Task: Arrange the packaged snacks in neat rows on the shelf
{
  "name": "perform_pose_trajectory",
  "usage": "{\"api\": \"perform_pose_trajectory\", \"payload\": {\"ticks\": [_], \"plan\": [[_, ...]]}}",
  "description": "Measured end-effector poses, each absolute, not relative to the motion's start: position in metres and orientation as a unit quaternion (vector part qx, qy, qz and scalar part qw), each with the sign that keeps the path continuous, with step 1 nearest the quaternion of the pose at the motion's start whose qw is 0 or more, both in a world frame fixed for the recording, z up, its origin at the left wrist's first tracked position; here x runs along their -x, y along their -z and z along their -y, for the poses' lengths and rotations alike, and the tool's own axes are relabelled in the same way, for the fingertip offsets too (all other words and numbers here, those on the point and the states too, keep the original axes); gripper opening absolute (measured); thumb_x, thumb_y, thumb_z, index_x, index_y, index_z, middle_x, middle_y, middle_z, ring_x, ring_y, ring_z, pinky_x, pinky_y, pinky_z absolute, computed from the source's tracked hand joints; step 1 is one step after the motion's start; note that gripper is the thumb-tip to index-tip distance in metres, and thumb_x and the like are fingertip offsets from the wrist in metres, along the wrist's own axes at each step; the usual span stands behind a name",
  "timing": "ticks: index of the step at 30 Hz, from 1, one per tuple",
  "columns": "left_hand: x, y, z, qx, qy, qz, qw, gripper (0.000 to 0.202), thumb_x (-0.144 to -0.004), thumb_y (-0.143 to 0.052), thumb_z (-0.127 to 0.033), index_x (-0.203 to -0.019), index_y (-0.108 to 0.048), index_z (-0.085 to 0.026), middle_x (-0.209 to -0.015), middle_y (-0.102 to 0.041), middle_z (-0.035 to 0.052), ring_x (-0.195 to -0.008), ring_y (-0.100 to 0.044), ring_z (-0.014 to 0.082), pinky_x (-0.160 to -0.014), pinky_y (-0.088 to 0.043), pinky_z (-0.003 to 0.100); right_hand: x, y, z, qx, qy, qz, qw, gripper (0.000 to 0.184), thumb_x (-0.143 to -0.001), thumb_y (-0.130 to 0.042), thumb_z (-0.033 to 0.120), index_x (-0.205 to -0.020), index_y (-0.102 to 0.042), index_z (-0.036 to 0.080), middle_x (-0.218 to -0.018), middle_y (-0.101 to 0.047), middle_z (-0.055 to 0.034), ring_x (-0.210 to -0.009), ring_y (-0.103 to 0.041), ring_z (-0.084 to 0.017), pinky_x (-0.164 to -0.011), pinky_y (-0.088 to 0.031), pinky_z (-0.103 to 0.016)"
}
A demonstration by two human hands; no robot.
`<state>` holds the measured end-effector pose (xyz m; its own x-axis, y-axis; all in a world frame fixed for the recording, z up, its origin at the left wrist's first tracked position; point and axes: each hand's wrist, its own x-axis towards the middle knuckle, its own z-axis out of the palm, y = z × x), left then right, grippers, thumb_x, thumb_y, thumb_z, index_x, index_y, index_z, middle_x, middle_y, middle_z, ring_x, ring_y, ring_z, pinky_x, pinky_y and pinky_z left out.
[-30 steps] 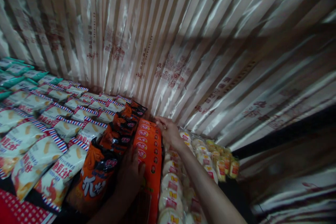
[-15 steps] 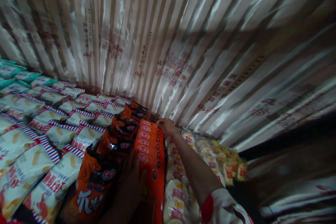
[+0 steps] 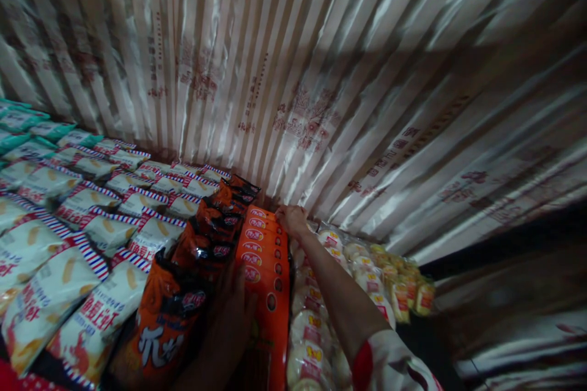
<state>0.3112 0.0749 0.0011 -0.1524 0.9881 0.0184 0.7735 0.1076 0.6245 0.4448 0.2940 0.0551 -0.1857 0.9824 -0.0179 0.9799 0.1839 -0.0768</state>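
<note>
A row of flat orange snack packets [image 3: 261,256] runs from the near edge back to a striped shiny curtain. My right hand [image 3: 292,220] reaches to the far end of that row, fingers curled against the rearmost orange packet. My left hand [image 3: 232,317], in deep shadow, lies on the near part of the same row, thumb on an orange packet and fingers toward the dark orange bags [image 3: 202,250] on its left. To the right of my right forearm lie clear packs of round cakes [image 3: 312,330].
White snack bags with red-and-blue striped edges [image 3: 92,226] cover the left side, with green bags [image 3: 22,122] at the far left. Small yellow packs [image 3: 403,287] lie at the right end. The striped curtain [image 3: 298,73] closes off the back.
My right hand has slid a little farther back along the orange row and its fingers have curled tighter. The view has shifted slightly; my left hand stays on the near packets.
</note>
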Motion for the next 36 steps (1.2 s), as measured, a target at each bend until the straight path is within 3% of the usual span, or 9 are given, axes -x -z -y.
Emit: {"api": "perform_pose_trajectory", "payload": {"ticks": [10, 23, 36], "plan": [[-0.311, 0.006, -0.074, -0.611, -0.293, -0.706, 0.205, 0.053, -0.083, -0.040, -0.027, -0.134, -0.044, -0.012, -0.144, -0.038, 0.0135, -0.134, -0.032, 0.0261, -0.110, -0.028, 0.045, -0.442, -0.054, -0.299, 0.639, -0.026, 0.769, 0.015, 0.024, -0.084, -0.048, 0.020, -0.084, -0.072, 0.022, -0.091, -0.073, -0.0058, -0.095, -0.061, -0.022, -0.096, -0.027, -0.038], [-0.307, 0.001, -0.073, -0.627, -0.249, -0.708, 0.207, 0.051, -0.088, -0.035, -0.027, -0.135, -0.042, -0.012, -0.147, -0.034, 0.0138, -0.135, -0.031, 0.0272, -0.110, -0.028, 0.047, -0.446, -0.060, -0.300, 0.643, -0.086, 0.760, 0.037, 0.023, -0.085, -0.050, 0.022, -0.087, -0.072, 0.028, -0.092, -0.073, 0.0029, -0.091, -0.064, -0.015, -0.092, -0.035, -0.031], [-0.307, 0.012, -0.074, -0.633, -0.285, -0.694, 0.188, 0.050, -0.088, -0.035, -0.027, -0.135, -0.042, -0.012, -0.145, -0.037, 0.0138, -0.134, -0.032, 0.0270, -0.110, -0.028, 0.047, -0.451, -0.057, -0.302, 0.623, -0.091, 0.775, 0.053, 0.024, -0.079, -0.055, 0.015, -0.086, -0.073, 0.030, -0.092, -0.073, 0.0043, -0.089, -0.064, -0.014, -0.092, -0.038, -0.030]]}}
